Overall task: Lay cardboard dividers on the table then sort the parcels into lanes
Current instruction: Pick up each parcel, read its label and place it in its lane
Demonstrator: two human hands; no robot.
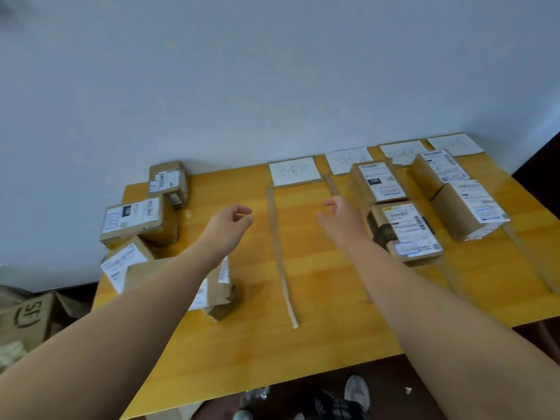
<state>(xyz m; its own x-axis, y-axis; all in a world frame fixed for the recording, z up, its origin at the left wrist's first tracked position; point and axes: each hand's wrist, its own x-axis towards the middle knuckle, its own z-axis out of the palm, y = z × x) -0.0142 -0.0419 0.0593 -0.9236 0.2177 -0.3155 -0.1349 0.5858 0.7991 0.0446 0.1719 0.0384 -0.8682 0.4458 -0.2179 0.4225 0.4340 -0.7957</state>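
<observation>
Desk [318,298]: yellow wood, set against a pale wall. Hands: left hand [230,222] and right hand [339,216], both bare and held above the desk top, fingers loosely curled, gripping nothing. Long divider [280,253]: a cardboard strip lying flat between the two hands, running from near the front edge towards the wall. Second divider [331,184]: to its right, mostly hidden behind the right arm. Third divider [530,262]: blurred, near the right edge. Paper labels, four [295,171] [348,160] [403,151] [456,144]: white, handwriting unreadable, in a row along the wall side. Left parcels, four [168,180] [136,219] [121,262] [218,286]: brown boxes with printed labels, clustered at the left end, left of the long divider. Right parcels, four: two in line [380,181] [406,231] just right of the second divider, two more [439,169] [472,209] in the next lane. Floor: carton marked SF [27,316] left of the desk; shoe [357,392] below the front edge.
</observation>
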